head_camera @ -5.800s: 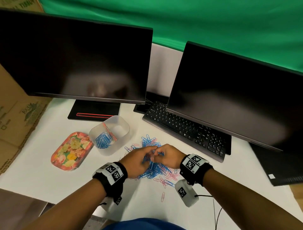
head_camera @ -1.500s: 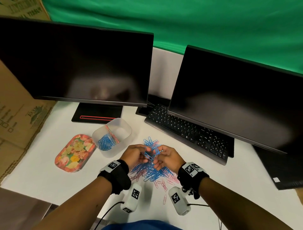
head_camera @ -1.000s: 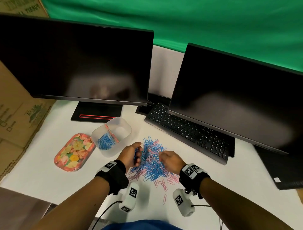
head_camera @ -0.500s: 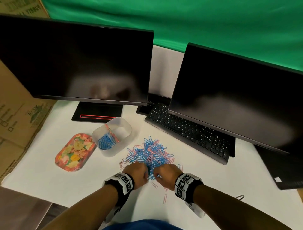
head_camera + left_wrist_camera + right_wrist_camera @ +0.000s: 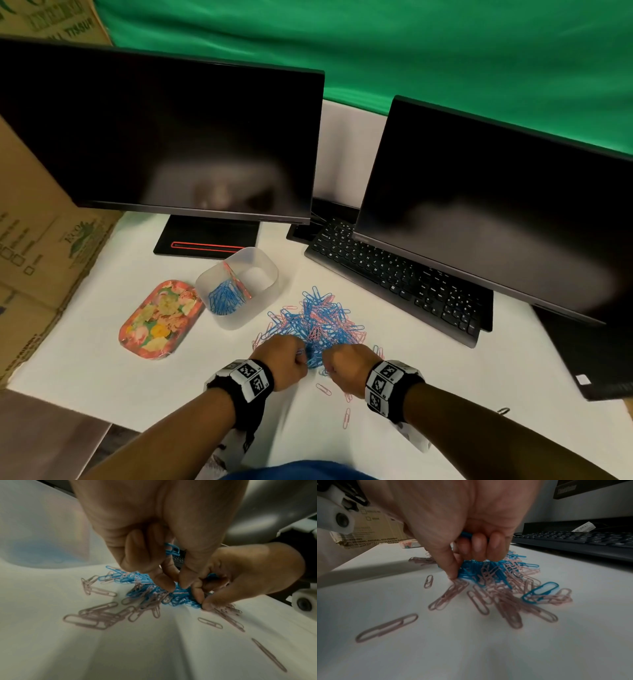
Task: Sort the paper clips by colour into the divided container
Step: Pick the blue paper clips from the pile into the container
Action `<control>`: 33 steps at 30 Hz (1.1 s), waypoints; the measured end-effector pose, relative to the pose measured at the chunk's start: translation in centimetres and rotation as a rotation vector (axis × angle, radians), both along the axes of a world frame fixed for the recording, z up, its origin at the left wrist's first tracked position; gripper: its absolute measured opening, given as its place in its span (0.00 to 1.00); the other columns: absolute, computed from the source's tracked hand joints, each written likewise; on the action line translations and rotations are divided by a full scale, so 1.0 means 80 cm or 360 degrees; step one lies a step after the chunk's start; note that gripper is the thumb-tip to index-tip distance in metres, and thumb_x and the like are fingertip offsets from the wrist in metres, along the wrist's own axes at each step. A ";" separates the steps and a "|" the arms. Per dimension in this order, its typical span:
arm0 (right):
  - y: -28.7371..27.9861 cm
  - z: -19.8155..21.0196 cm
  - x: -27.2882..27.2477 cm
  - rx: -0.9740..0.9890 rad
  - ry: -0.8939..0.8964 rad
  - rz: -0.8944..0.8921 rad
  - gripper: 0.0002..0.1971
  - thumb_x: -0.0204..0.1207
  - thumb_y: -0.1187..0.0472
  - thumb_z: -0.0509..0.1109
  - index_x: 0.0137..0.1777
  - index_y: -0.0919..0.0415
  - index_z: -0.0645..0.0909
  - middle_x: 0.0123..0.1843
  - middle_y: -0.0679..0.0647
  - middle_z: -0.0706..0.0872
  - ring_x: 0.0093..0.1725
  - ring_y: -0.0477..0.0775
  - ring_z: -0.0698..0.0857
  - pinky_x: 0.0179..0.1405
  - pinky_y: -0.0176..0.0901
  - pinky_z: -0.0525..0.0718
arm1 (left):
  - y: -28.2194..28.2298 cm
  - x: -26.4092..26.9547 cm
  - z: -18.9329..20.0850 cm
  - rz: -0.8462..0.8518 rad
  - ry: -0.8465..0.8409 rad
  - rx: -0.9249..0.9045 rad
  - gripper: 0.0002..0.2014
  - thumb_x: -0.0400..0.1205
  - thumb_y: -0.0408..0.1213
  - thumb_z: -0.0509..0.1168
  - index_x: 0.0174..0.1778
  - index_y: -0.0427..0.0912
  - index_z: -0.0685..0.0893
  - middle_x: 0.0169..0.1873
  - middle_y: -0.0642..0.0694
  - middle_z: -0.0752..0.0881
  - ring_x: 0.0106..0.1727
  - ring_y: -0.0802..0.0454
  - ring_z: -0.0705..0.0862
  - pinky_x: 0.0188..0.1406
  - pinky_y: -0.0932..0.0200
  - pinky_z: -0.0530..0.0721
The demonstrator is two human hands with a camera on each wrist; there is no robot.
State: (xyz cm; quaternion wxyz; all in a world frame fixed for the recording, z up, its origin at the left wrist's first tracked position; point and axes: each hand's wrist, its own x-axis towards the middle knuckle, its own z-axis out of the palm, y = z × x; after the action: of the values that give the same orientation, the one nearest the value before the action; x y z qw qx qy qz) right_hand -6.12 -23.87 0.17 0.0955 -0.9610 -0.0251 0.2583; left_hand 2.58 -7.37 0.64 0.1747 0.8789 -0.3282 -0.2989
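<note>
A heap of blue and pink paper clips [image 5: 318, 322] lies on the white table. The clear divided container [image 5: 270, 274] stands to its far left, with blue clips [image 5: 224, 299] in its left compartment. Both hands work at the near edge of the heap, knuckles up and fingers curled. My left hand [image 5: 284, 358] keeps blue clips [image 5: 172, 550] tucked in its palm while thumb and finger pinch into the heap [image 5: 176, 586]. My right hand [image 5: 346, 363] also holds blue clips [image 5: 465, 534] under curled fingers, its thumb [image 5: 452, 574] down on the blue clips.
A floral tray [image 5: 159, 320] lies left of the container. A black keyboard [image 5: 397, 277] and two dark monitors [image 5: 164, 137] stand behind the heap. Cardboard boxes [image 5: 37, 246] line the left edge. Loose pink clips [image 5: 346, 418] lie near the front.
Both hands have drawn back from the middle of the heap to its near edge and now sit close together with knuckles up. The heap lies uncovered beyond them.
</note>
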 end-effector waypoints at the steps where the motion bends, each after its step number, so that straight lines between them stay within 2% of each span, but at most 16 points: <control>1: 0.000 -0.001 0.001 0.0004 -0.0004 -0.0012 0.09 0.79 0.65 0.60 0.55 0.61 0.79 0.57 0.59 0.85 0.54 0.65 0.84 0.53 0.52 0.82 | 0.001 0.001 0.001 0.0026 0.0003 -0.0023 0.05 0.74 0.40 0.63 0.33 0.49 0.76 0.33 0.53 0.80 0.38 0.49 0.77 0.36 0.62 0.71; 4: 0.001 0.001 0.002 0.0014 0.0005 -0.0017 0.09 0.79 0.65 0.60 0.55 0.61 0.79 0.56 0.60 0.85 0.54 0.64 0.84 0.52 0.51 0.81 | 0.007 0.008 0.006 0.0104 0.0029 -0.0064 0.03 0.73 0.40 0.64 0.36 0.47 0.81 0.37 0.50 0.86 0.40 0.49 0.82 0.39 0.61 0.79; 6: 0.000 0.002 0.001 0.0055 0.0011 -0.0031 0.10 0.79 0.61 0.61 0.58 0.59 0.77 0.59 0.59 0.84 0.57 0.64 0.84 0.55 0.51 0.81 | 0.011 0.012 0.009 0.0146 0.0046 -0.0078 0.05 0.73 0.41 0.65 0.39 0.45 0.84 0.39 0.49 0.87 0.41 0.49 0.84 0.43 0.59 0.82; 10: 0.000 0.002 0.005 0.0085 0.0011 0.0001 0.13 0.78 0.54 0.64 0.61 0.55 0.74 0.61 0.57 0.83 0.58 0.63 0.83 0.57 0.51 0.81 | 0.016 0.017 0.015 0.0248 0.0088 -0.0090 0.05 0.71 0.41 0.67 0.38 0.44 0.82 0.35 0.48 0.88 0.34 0.48 0.84 0.41 0.55 0.85; 14: 0.013 0.003 0.016 -0.0079 0.0006 0.0059 0.10 0.80 0.62 0.59 0.56 0.62 0.79 0.58 0.61 0.84 0.57 0.66 0.84 0.54 0.53 0.81 | 0.022 0.018 0.017 0.0272 0.0113 -0.0062 0.07 0.71 0.45 0.68 0.37 0.45 0.82 0.33 0.50 0.87 0.37 0.49 0.86 0.41 0.56 0.85; 17: 0.020 0.005 0.020 -0.0145 -0.0007 0.0118 0.11 0.79 0.66 0.58 0.53 0.64 0.81 0.55 0.62 0.86 0.53 0.67 0.85 0.50 0.53 0.82 | 0.026 0.017 0.020 0.0270 0.0133 -0.0072 0.05 0.71 0.44 0.69 0.33 0.50 0.79 0.29 0.55 0.83 0.36 0.52 0.83 0.37 0.62 0.80; 21: 0.007 0.006 0.017 0.0263 -0.0127 -0.0177 0.09 0.74 0.60 0.60 0.44 0.53 0.82 0.42 0.50 0.87 0.43 0.56 0.85 0.42 0.43 0.81 | 0.034 0.019 0.026 0.0310 0.0151 -0.0121 0.04 0.70 0.42 0.68 0.32 0.50 0.80 0.29 0.53 0.84 0.34 0.53 0.80 0.32 0.64 0.76; 24: -0.001 0.013 0.017 0.0761 -0.0139 -0.0542 0.07 0.73 0.63 0.64 0.38 0.52 0.81 0.32 0.45 0.82 0.34 0.48 0.81 0.39 0.43 0.82 | 0.041 0.026 0.027 0.0419 0.0242 -0.0231 0.04 0.71 0.38 0.68 0.32 0.50 0.81 0.30 0.55 0.84 0.32 0.55 0.81 0.36 0.63 0.79; 27: -0.008 0.030 0.025 0.1026 -0.0153 -0.0846 0.13 0.75 0.68 0.66 0.35 0.49 0.79 0.36 0.45 0.84 0.40 0.44 0.82 0.46 0.32 0.80 | 0.045 0.034 0.030 0.0528 0.0287 -0.0367 0.05 0.72 0.35 0.70 0.31 0.47 0.83 0.32 0.51 0.87 0.34 0.55 0.83 0.41 0.61 0.82; 29: -0.012 0.043 0.034 0.1166 -0.0144 -0.0962 0.13 0.78 0.68 0.65 0.35 0.51 0.79 0.35 0.42 0.84 0.41 0.42 0.82 0.47 0.33 0.78 | 0.046 0.039 0.036 0.0576 0.0302 -0.0466 0.04 0.74 0.33 0.72 0.34 0.43 0.84 0.32 0.52 0.87 0.34 0.62 0.83 0.37 0.69 0.80; 31: -0.012 0.057 0.045 0.1421 -0.0104 -0.1130 0.13 0.80 0.69 0.63 0.36 0.55 0.79 0.25 0.41 0.80 0.26 0.40 0.76 0.31 0.33 0.73 | 0.049 0.046 0.042 0.0638 0.0354 -0.0578 0.05 0.74 0.30 0.73 0.34 0.42 0.84 0.32 0.53 0.88 0.34 0.65 0.84 0.39 0.73 0.77; 33: -0.005 0.073 0.058 0.1706 -0.0053 -0.1296 0.13 0.79 0.71 0.61 0.34 0.58 0.78 0.23 0.47 0.75 0.20 0.44 0.65 0.22 0.36 0.61 | 0.053 0.056 0.048 0.0724 0.0371 -0.0674 0.07 0.74 0.30 0.73 0.34 0.45 0.84 0.34 0.51 0.88 0.39 0.56 0.86 0.46 0.63 0.81</control>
State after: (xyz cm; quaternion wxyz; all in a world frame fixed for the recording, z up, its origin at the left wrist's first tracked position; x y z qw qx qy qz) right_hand -1.48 -24.26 6.02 0.6487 -0.7173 0.2132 0.1387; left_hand 7.07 -3.15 4.51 0.4521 0.8337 -0.1562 -0.2761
